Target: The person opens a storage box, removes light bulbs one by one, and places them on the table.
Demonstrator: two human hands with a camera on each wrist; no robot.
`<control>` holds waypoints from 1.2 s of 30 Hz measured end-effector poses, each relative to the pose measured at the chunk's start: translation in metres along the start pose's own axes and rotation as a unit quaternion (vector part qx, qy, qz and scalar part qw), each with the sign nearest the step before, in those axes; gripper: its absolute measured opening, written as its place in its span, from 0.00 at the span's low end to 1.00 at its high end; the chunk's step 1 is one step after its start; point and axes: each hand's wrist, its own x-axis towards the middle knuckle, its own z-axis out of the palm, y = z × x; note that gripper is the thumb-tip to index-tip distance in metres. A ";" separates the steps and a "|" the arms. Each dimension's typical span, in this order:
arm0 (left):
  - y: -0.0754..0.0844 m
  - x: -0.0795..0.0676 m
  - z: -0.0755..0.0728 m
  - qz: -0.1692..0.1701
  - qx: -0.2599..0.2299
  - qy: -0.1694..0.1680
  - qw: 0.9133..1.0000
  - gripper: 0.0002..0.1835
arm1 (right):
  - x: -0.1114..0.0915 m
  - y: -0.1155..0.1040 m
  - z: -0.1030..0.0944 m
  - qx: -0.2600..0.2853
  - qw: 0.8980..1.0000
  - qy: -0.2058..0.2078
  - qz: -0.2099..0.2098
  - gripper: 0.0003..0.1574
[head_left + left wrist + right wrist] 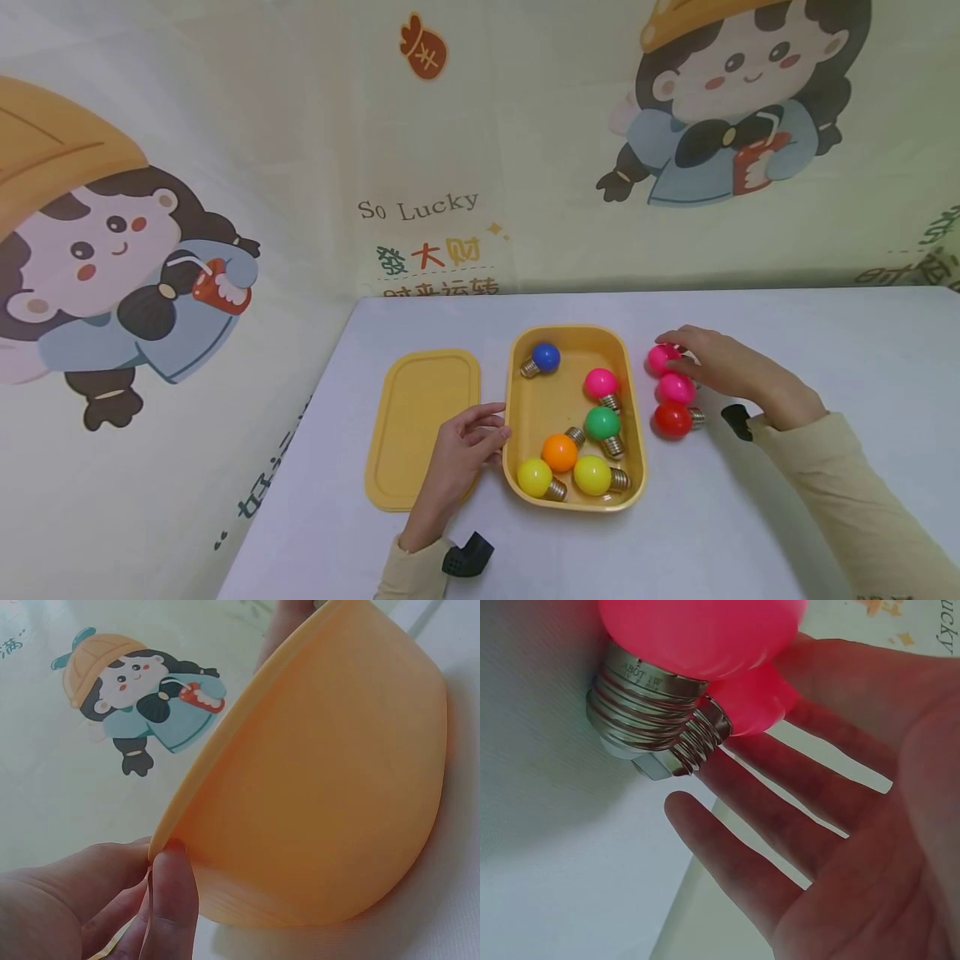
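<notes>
My left hand (467, 450) pinches the left rim of a yellow plastic box (551, 333); thumb and finger meet at that rim (154, 851) in the left wrist view. To the box's right, my right hand (712, 362) has thumb and forefinger around the farthest pink light bulb (662, 358), its other fingers extended. In the right wrist view this bulb (761, 705) is partly covered by a second pink bulb (705, 637) with a ribbed metal base. That second pink bulb (677, 389) and a red bulb (672, 419) lie in a row toward me.
Inside the box lie a blue bulb (546, 357), a pink bulb (601, 384), a green bulb (602, 423), an orange bulb (559, 452) and two yellow bulbs (592, 475). A flat yellow lid (420, 400) rests on the white table (600, 558), left of the box and partly behind my left hand.
</notes>
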 end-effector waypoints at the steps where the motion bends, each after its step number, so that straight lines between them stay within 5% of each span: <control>1: 0.000 0.000 0.000 -0.001 -0.001 0.000 1.000 0.24 | 0.000 0.000 0.000 -0.002 1.000 0.000 0.000 0.31; 14: 0.001 0.000 0.000 -0.003 -0.006 -0.002 1.000 0.23 | 0.002 -0.006 -0.005 -0.023 1.000 0.011 -0.004 0.33; 36: 0.004 -0.003 0.001 0.011 -0.015 -0.007 1.000 0.23 | 0.002 -0.059 -0.001 -0.041 0.996 0.057 -0.051 0.28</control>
